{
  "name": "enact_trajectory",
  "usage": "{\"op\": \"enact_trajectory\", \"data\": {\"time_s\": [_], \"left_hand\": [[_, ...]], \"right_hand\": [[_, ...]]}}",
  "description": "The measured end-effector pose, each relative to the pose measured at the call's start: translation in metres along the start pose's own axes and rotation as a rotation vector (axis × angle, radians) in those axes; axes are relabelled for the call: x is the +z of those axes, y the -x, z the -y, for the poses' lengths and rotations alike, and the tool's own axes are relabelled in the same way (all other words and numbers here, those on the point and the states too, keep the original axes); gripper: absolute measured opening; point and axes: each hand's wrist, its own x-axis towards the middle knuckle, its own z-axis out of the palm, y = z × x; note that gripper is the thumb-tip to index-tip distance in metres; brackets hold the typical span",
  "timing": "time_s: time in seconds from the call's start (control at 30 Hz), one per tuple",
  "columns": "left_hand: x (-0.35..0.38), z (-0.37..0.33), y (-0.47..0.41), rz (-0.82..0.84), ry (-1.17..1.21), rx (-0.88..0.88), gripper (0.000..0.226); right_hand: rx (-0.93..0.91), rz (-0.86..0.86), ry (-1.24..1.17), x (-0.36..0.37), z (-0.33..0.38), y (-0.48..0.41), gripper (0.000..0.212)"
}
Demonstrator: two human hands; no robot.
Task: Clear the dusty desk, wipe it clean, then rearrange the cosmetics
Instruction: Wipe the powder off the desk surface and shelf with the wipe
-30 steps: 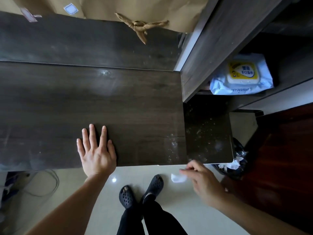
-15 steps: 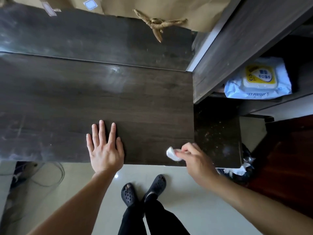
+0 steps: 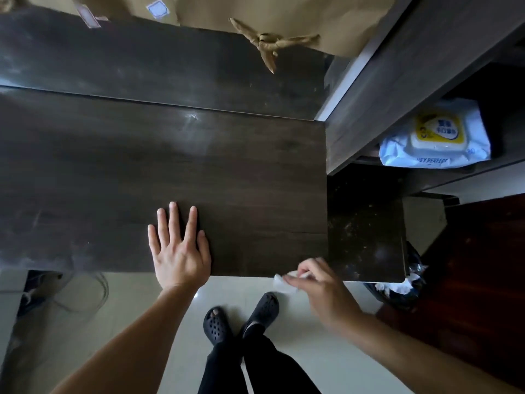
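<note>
The dark wooden desk [image 3: 113, 172] fills the middle of the view, with dusty smears along its left front. My left hand [image 3: 177, 251] lies flat on the desk near the front edge, fingers straight and spread. My right hand [image 3: 318, 282] pinches a small crumpled white wipe [image 3: 281, 282] right at the desk's front edge, just left of the seam with the lower speckled side panel [image 3: 366, 231]. No cosmetics are in view.
A blue and white pack of wet wipes [image 3: 434, 137] lies on a shelf at the right. A bin [image 3: 397, 288] with a black liner and white waste stands below the side panel. A brown paper bag [image 3: 284, 21] hangs at the back. Cables [image 3: 85, 294] lie on the floor at left.
My right hand with the wipe swung up onto the desk's front edge, then slid back right and slightly down along that edge. My left hand stayed flat on the desk.
</note>
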Motion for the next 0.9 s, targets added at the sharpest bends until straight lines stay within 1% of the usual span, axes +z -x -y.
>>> {"op": "enact_trajectory", "data": {"time_s": [0.03,0.07,0.17,0.2,0.27,0.33,0.4,0.43,0.47,0.5,0.57,0.6,0.63,0.67,0.73,0.8,0.9], "left_hand": [[0.000,0.000,0.000,0.002,0.003,0.000,0.052],[0.000,0.001,-0.001,0.003,0.007,-0.001,0.052],[0.001,0.001,-0.001,0.000,0.015,-0.004,0.052],[0.001,0.001,-0.001,-0.003,0.014,-0.004,0.052],[0.002,0.000,0.000,-0.011,0.015,0.000,0.052],[0.002,0.001,-0.001,-0.012,0.021,-0.004,0.052],[0.002,0.002,-0.001,-0.005,0.027,-0.010,0.052],[0.002,0.002,-0.001,0.000,0.031,-0.008,0.052],[0.002,0.002,0.000,0.003,0.037,-0.005,0.052],[0.002,0.001,0.001,0.005,0.042,-0.002,0.052],[0.002,0.001,0.001,0.000,0.053,0.004,0.052],[0.002,0.002,0.000,0.001,0.054,0.005,0.051],[0.002,0.003,0.000,0.007,0.055,0.007,0.051],[0.002,0.003,0.000,0.010,0.056,0.010,0.051],[0.003,0.004,0.000,0.011,0.068,0.016,0.051],[0.003,0.006,0.000,0.019,0.072,0.027,0.051],[0.003,0.011,-0.002,0.056,0.077,0.049,0.051]], "right_hand": [[-0.009,0.001,-0.004,-0.003,-0.006,0.009,0.048],[0.033,-0.039,-0.005,-0.007,-0.014,0.010,0.051],[0.273,-0.274,0.033,-0.018,-0.028,-0.009,0.047],[0.333,-0.322,0.059,-0.016,-0.027,-0.014,0.047],[0.358,-0.365,0.116,-0.001,-0.014,-0.014,0.048],[0.279,-0.322,0.128,0.015,0.006,-0.005,0.052],[0.171,-0.163,0.077,0.027,0.024,0.008,0.052],[0.135,-0.087,0.036,0.029,0.028,0.014,0.049],[0.135,-0.052,-0.028,0.026,0.031,0.015,0.046],[0.163,-0.083,-0.095,0.021,0.032,0.012,0.043],[0.275,-0.303,-0.160,0.009,0.025,-0.007,0.042],[0.347,-0.429,-0.154,0.002,0.017,-0.022,0.043],[0.421,-0.513,-0.143,-0.005,0.010,-0.037,0.044],[0.488,-0.545,-0.123,-0.009,0.006,-0.053,0.046],[0.542,-0.485,-0.042,-0.004,0.007,-0.072,0.051],[0.433,-0.388,0.022,0.009,0.018,-0.070,0.056],[0.249,-0.215,0.017,0.029,0.035,-0.032,0.057]]}}
